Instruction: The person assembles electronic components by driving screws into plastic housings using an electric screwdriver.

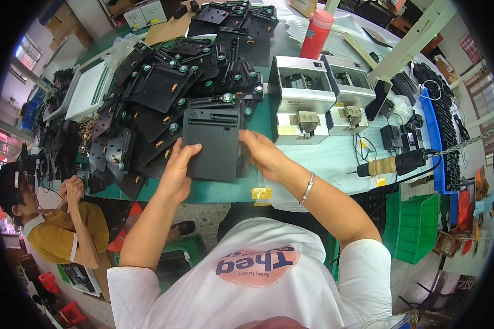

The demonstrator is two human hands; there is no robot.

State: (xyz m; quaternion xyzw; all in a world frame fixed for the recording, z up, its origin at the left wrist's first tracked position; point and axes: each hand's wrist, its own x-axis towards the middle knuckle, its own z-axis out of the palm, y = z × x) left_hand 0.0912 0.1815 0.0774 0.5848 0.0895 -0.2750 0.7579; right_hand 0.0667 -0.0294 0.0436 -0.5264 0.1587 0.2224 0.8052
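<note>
A flat black plastic panel (211,148) is held upright over the table's near edge, in front of a big pile. It has long slots across its top and a round green-and-silver part at its upper right corner. My left hand (177,170) grips the left edge, thumb on the front face. My right hand (263,151) closes on the right edge, its fingertips partly hidden behind. A dark edge along that side may be a second panel behind the first. Similar black panels (162,90) with round green parts lie heaped to the left and behind.
Two grey-white bench machines (302,104) stand right of the panel, with a red bottle (317,35) behind. An electric screwdriver (398,163) hangs from a chain at right, near a blue tray (436,137). Green crates (417,227) stand below. A co-worker (66,236) sits at left.
</note>
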